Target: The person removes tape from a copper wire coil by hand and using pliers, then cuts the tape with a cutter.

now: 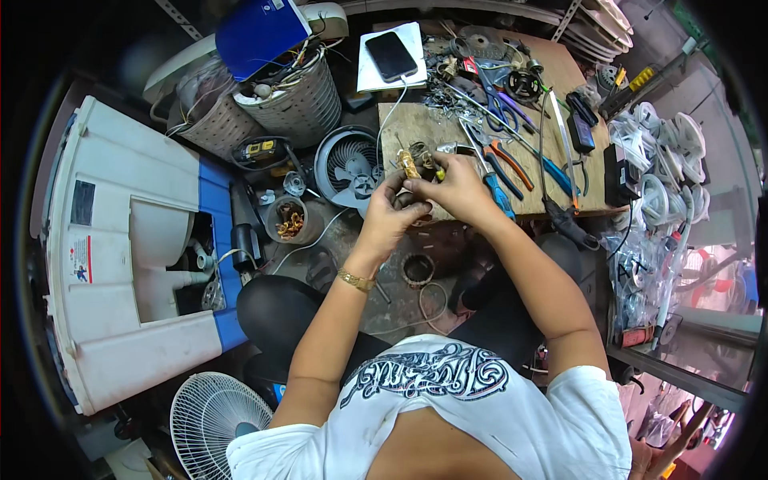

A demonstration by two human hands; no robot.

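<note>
Golden-yellow, coil-like windings showed on a small part (409, 164) held over the front of the worn wooden tabletop (416, 124). The left hand (390, 206) and right hand (454, 190) closed narrowly about it, fingertips bent inward. Beyond, a round greyish tub (308, 232) contained curled copper-coloured scraps (290, 216); farther off, 2 perforated plastic baskets (300, 104) held tangled wires (308, 52).

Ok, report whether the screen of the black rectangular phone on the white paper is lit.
Unlit: the black rectangular phone shows a dark screen, with no picture or glow visible.
</note>
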